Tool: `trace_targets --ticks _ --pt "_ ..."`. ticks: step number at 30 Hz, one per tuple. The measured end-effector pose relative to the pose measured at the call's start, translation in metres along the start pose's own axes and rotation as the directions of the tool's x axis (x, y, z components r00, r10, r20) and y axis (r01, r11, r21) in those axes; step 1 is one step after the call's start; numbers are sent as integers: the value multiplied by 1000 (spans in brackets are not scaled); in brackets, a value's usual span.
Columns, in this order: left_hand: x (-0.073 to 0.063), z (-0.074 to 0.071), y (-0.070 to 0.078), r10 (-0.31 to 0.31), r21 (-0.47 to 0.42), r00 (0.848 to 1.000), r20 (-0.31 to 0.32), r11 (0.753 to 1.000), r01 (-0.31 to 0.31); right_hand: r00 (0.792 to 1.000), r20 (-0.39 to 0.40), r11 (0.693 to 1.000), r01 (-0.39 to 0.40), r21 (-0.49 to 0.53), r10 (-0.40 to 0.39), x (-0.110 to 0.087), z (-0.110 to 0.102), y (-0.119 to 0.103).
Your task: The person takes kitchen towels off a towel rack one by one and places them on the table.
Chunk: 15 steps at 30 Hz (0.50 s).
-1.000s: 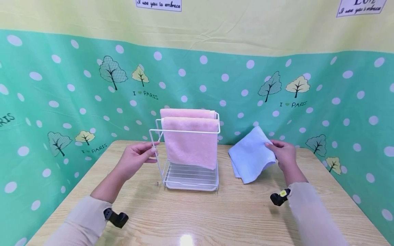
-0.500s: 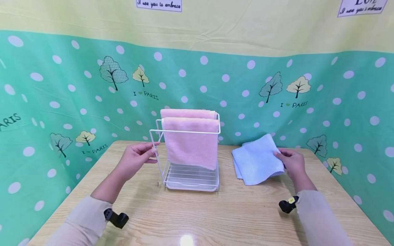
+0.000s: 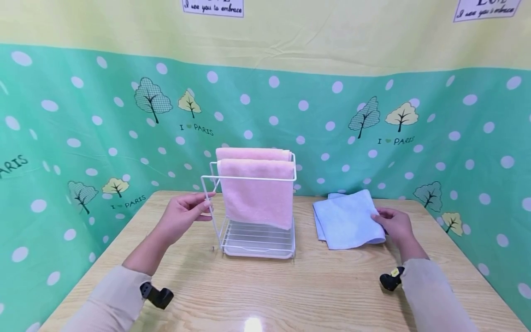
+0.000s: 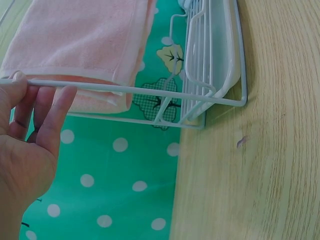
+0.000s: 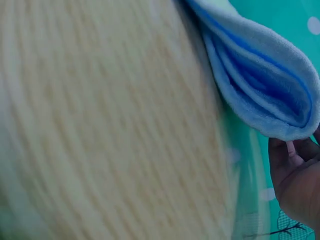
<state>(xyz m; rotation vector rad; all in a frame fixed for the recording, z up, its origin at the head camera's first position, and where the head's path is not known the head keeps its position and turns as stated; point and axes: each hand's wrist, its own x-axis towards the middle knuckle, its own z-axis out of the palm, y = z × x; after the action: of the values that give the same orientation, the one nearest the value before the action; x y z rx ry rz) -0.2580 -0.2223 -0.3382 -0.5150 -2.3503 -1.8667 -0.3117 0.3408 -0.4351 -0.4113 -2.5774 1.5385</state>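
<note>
A white wire rack [image 3: 257, 178] stands mid-table, with a pink towel [image 3: 257, 198] draped over its bars and a second pink fold behind. My left hand [image 3: 184, 214] pinches the rack's left upright wire between thumb and fingers; the left wrist view shows the thumb over the wire [image 4: 115, 88]. To the right of the rack, a folded light blue towel [image 3: 348, 221] lies low over the table. My right hand [image 3: 396, 226] pinches its right edge. In the right wrist view the blue towel [image 5: 270, 75] shows rounded folded layers above the fingers.
Under the towel the rack has a wire shelf and a white drip tray [image 3: 257, 252]. The wooden table [image 3: 290, 290] runs back to a green polka-dot cloth backdrop [image 3: 257, 110], which encloses it at the sides as well.
My right hand has moved right and down, lowering the blue towel from a raised, tilted pose to nearly flat. The left hand, rack and pink towel have stayed in place.
</note>
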Motion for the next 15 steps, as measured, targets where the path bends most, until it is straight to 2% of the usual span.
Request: trace_targets --ticks 5,15 --pt "-1 0 -1 -11 0 1000 -6 1000 11 1000 15 999 17 -28 -17 2 -3 7" --pt "-1 0 -1 4 -8 1000 0 1000 -4 986 102 984 143 -110 -132 -4 -13 15"
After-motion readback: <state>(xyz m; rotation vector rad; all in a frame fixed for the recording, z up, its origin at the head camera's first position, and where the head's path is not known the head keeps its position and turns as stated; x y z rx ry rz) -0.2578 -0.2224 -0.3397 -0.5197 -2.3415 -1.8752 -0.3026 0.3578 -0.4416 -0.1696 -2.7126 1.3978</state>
